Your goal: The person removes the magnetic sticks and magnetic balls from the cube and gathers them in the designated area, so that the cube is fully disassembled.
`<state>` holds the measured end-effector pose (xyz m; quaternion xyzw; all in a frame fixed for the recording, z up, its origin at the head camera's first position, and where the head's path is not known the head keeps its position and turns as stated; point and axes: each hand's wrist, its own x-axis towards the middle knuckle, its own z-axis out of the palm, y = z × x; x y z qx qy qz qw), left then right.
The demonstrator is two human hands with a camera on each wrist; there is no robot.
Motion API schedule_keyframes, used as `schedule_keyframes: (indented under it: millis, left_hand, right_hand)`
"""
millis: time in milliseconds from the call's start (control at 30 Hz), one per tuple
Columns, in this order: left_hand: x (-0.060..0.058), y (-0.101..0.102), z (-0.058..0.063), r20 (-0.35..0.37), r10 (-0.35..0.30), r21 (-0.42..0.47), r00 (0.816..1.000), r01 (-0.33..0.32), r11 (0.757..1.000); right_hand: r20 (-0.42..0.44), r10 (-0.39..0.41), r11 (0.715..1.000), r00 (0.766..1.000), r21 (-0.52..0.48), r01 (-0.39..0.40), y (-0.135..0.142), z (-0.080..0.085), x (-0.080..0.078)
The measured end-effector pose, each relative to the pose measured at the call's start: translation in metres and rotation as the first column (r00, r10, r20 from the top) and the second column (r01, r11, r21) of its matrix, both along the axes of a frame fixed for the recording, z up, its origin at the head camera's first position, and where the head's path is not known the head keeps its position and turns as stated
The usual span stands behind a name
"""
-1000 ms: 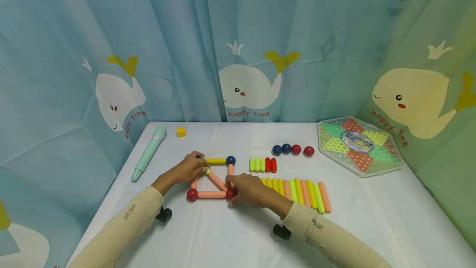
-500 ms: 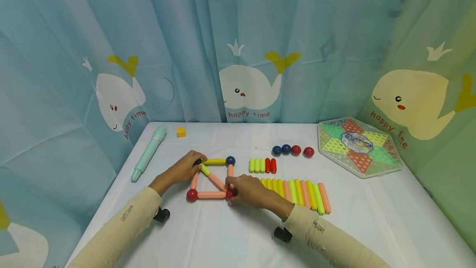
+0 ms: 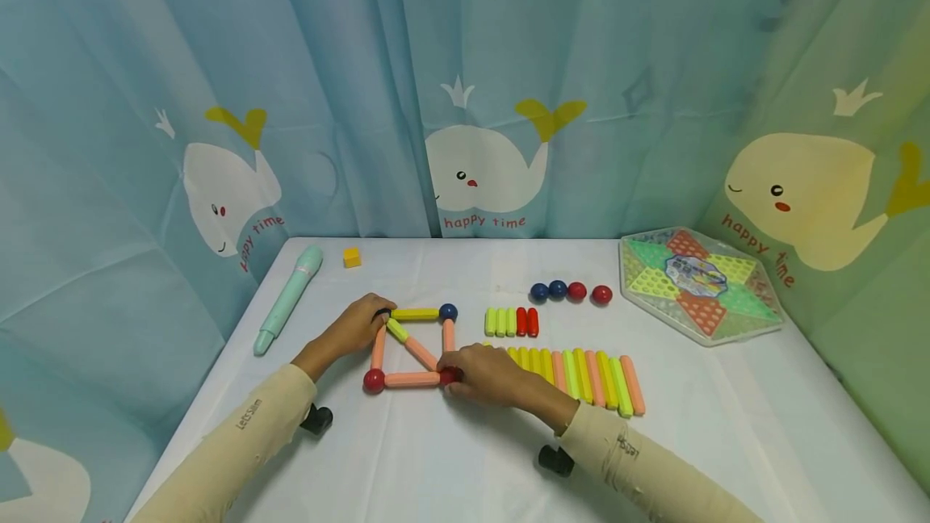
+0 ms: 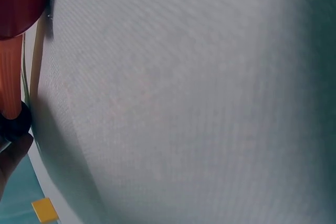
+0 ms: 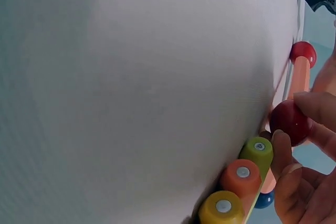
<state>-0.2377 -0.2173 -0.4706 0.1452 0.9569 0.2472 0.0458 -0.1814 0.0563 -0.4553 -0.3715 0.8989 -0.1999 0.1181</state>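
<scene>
A square of magnetic rods and balls lies on the white table. Its top side is a yellow rod; pink rods form the other sides, such as the bottom pink rod. A diagonal joins a short light-green rod and a pink rod. My left hand grips the dark blue ball at the top left corner, partly covering it. With thumb and fingers, my right hand pinches the red ball at the bottom right. Another red ball and a dark blue ball mark the remaining corners.
Right of the square lies a row of long rods. Behind it are short green and red rods and several loose balls. A hexagonal board game box, a yellow cube and a mint-green stick sit farther out.
My left hand has shifted from the short light-green rod slightly left onto the dark blue corner ball, uncovering the rod. My right hand stays at the red ball.
</scene>
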Motion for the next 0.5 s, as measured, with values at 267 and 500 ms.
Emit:
schedule_keyframes:
  millis: [267, 500]
  left_hand:
    - [-0.0035, -0.0005, -0.0029, -0.007, 0.006, 0.009, 1.000, -0.006, 1.000]
    - [-0.0033, 0.0000, -0.0022, -0.001, 0.010, 0.010, 1.000, -0.010, 1.000]
  right_hand:
    - [0.001, 0.003, 1.000, 1.000, -0.007, -0.003, 0.0003, -0.0002, -0.0026]
    - [0.000, -0.004, 1.000, 1.000, -0.008, 0.004, -0.0005, -0.0019, -0.0039]
